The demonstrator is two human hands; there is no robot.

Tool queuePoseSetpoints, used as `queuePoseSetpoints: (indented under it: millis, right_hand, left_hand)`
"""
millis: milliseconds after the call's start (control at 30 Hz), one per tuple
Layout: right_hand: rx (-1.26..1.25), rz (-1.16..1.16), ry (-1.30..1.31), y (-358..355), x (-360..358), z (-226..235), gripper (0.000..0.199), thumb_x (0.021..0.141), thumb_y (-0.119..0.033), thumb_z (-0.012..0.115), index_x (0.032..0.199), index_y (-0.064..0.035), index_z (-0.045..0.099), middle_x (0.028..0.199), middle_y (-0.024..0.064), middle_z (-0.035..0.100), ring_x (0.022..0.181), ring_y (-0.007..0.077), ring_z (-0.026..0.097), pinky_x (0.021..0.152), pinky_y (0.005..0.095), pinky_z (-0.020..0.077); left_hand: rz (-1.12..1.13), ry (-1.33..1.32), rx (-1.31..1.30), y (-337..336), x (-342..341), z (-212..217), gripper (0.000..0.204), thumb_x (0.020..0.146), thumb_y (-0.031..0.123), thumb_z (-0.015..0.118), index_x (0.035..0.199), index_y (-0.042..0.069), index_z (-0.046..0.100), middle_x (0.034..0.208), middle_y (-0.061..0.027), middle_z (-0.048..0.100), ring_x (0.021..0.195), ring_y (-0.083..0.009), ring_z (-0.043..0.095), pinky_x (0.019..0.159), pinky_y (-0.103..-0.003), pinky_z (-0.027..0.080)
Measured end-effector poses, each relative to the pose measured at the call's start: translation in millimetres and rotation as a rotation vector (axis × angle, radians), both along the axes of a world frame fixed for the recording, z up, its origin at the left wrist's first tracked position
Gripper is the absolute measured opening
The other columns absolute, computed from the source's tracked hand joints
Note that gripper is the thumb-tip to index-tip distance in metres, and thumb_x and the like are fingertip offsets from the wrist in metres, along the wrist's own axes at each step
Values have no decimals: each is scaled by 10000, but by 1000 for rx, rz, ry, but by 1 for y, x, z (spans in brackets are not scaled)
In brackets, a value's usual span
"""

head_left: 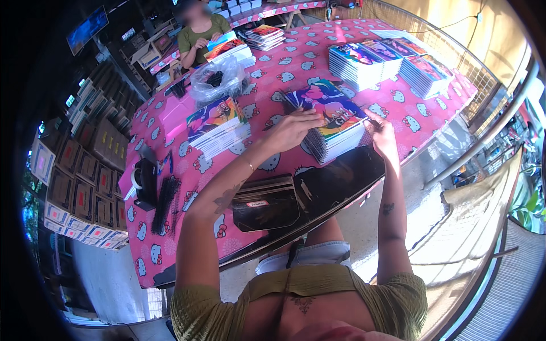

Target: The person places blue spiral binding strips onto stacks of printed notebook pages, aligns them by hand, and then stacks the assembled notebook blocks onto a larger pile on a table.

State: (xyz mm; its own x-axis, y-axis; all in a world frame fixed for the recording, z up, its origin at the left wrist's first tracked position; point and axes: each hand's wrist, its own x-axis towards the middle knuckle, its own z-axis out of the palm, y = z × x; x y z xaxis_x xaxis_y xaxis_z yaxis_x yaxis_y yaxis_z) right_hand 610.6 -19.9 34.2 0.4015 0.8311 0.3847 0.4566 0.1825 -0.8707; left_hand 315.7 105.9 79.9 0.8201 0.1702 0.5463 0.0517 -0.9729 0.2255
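We are standing at the pink-clothed table (296,51) with a stack of spiral-bound notebooks (341,131) lying between our two hands. Our left hand (298,126) is reaching in from the stack's left and resting on the colourful top cover, its fingers extending rather than clenching. Our right hand (382,132) is touching the stack's right edge with bending fingers; we are not managing to tell whether it is gripping. To the left, well apart from the left hand, another notebook stack (219,133) is sitting near a clear plastic bag (202,85).
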Motion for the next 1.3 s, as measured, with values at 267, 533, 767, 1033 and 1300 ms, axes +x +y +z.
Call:
queuePoseSetpoints:
  millis: [267,533,767,1033,1300]
  right_hand:
    - [106,-133,-47,-39,2,14,454,981,-141,677,1417,-59,585,1381,152,637,1226,251,626,1022,367,493]
    - [397,-164,135,-94,-44,48,220,1001,-132,654,1205,-51,674,1169,84,679,1028,167,638,923,301,501]
    - [315,260,-77,-84,-157,65,346,943,-42,680,1280,-21,608,1225,132,663,1103,213,638,938,341,503]
    - [142,570,378,-72,-192,2,316,933,-3,719,1227,4,602,1163,78,691,1052,127,649,930,302,522]
    - [-31,515,368,-75,-207,-22,302,932,-26,728,1225,-10,656,1171,35,674,1060,131,648,947,292,509]
  left_hand:
    - [240,-100,-46,12,-53,14,389,866,75,700,1254,82,696,1298,-133,678,1233,-290,635,1025,-418,517]
    - [917,92,203,57,-254,-38,313,859,48,652,1169,52,699,1108,-158,715,996,-334,702,834,-446,581]
    - [950,-142,478,9,-218,5,305,848,-4,608,1147,15,659,989,-124,647,940,-328,616,787,-445,449]
    - [435,-150,120,-134,-145,116,252,874,24,629,1122,56,660,895,-100,624,878,-289,626,810,-408,407]
    - [427,-27,208,-153,-146,112,249,829,50,658,1079,56,663,888,-74,618,879,-233,632,837,-402,389]
